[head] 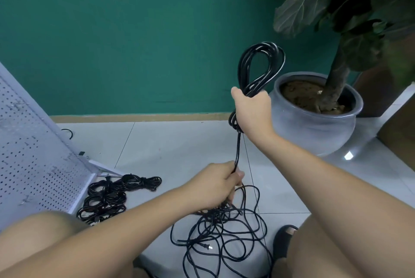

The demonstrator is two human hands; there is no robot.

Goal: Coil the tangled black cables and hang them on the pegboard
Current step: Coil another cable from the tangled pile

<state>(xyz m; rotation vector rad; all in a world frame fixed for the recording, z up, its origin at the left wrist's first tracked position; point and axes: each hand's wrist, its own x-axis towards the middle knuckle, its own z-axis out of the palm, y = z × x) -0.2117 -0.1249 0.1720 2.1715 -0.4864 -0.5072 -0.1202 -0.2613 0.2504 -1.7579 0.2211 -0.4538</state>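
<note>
My right hand (253, 109) is raised and grips a partly wound coil of black cable (260, 66), whose loops stand up above the fist. From that coil a single strand runs down to my left hand (215, 185), which pinches it just above the floor. Below my left hand lies a tangled heap of black cable (224, 232) with a two-pin plug (205, 246) at its near side. A white pegboard (33, 161) leans at the left. Several finished cable coils (107, 199) lie on the floor beside its lower corner.
A large grey pot (314, 125) with a leafy plant stands just right of my raised hand, against the green wall. White floor tiles (179, 147) stretch between pegboard and pot. My knees and a black sandal (283, 246) frame the tangle.
</note>
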